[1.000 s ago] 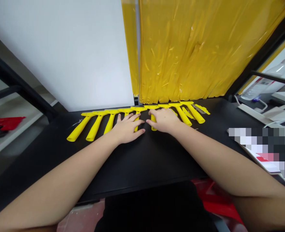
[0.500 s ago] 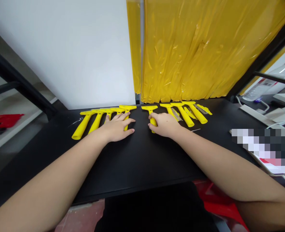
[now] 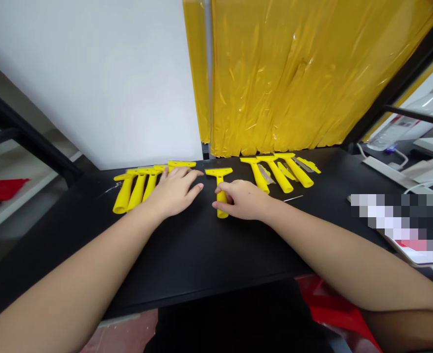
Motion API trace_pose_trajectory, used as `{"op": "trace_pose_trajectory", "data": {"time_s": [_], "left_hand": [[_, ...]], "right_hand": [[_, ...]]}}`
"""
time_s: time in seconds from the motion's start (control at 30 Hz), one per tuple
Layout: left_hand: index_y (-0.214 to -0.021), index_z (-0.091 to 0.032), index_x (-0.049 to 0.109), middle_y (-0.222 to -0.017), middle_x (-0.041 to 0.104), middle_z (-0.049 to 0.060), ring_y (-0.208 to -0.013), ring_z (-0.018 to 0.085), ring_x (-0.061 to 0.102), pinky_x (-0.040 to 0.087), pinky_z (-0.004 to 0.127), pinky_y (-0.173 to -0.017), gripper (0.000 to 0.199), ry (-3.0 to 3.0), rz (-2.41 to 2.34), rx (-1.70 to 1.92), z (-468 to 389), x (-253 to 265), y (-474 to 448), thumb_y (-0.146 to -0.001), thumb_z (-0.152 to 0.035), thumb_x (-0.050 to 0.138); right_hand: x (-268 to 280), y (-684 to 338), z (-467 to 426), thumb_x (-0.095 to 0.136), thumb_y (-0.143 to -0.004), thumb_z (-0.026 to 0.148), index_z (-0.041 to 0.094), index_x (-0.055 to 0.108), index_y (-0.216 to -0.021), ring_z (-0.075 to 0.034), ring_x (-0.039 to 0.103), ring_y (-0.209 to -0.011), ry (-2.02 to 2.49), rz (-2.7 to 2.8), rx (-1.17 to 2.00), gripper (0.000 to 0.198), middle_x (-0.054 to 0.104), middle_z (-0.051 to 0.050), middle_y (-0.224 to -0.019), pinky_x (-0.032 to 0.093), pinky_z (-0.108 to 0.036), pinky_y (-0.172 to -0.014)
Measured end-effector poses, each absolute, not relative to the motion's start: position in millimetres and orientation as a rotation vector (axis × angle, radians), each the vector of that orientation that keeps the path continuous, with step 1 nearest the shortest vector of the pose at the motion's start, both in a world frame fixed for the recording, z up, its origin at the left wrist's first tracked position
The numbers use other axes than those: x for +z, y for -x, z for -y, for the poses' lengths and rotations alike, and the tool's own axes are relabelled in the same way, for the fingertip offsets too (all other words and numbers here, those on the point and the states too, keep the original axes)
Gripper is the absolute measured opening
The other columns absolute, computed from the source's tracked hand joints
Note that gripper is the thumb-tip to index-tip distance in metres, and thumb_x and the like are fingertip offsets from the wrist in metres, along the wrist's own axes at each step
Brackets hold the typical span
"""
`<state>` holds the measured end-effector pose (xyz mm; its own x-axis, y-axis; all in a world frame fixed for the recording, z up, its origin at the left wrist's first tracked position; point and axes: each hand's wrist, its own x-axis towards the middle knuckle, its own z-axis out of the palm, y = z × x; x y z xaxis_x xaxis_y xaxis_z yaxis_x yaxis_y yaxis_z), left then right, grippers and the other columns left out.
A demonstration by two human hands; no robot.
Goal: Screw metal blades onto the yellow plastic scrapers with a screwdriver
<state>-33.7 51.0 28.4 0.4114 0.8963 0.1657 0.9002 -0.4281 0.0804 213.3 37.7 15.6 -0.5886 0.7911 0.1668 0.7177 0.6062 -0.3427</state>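
Note:
My right hand (image 3: 242, 200) has its fingers wrapped round the handle of a yellow scraper (image 3: 221, 203), whose wide head points away from me on the black tabletop (image 3: 187, 264). To the left, a row of several yellow scrapers (image 3: 137, 189) lies close together. My left hand (image 3: 178, 191) rests over the right end of that row, its fingers spread across a scraper (image 3: 181, 164) whose handle it mostly hides. Right of my right hand lie three more yellow scrapers (image 3: 280, 176), with handles toward me.
Small yellow pieces (image 3: 308, 164) with metal blades lie among the right-hand scrapers. A thin metal rod (image 3: 293, 198) is nearby. Behind the table stand a white panel (image 3: 91, 83) and yellow plastic sheeting (image 3: 268, 78). At right are a clear bottle (image 3: 403, 122) and a cable.
My right hand has drawn its scraper toward me and slightly left. My left hand has shifted a little left, and the left row of scrapers sits closer together.

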Motion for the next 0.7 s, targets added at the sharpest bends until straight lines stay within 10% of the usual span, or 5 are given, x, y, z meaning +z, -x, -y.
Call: {"op": "trace_pose_trajectory", "data": {"time_s": [0.23, 0.7], "left_hand": [[-0.137, -0.025, 0.068, -0.133, 0.07, 0.011, -0.131, 0.031, 0.063, 0.052, 0.048, -0.114, 0.044, 2.977, 1.521, -0.397, -35.6, 20.7, 9.7, -0.106, -0.048, 0.047], [-0.105, -0.026, 0.074, -0.125, 0.067, 0.006, -0.118, 0.025, 0.068, 0.053, 0.04, -0.108, 0.02, 3.192, 1.337, -0.221, -41.0, 29.6, 11.2, -0.096, -0.028, 0.057]], "right_hand": [[45.8, -227.4, -8.7, 0.065, -0.103, 0.031, 0.021, 0.072, -0.114, -0.021, 0.07, -0.088, 0.662, 2.719, 0.671, 0.017, 0.079, -0.004, -0.096, 0.049, -0.033, -0.081], [20.2, -359.1, -4.0, 0.061, -0.097, 0.022, 0.024, 0.075, -0.106, -0.024, 0.072, -0.083, 1.602, 2.697, 0.271, 0.017, 0.077, -0.007, -0.097, 0.052, -0.038, -0.076]]}}
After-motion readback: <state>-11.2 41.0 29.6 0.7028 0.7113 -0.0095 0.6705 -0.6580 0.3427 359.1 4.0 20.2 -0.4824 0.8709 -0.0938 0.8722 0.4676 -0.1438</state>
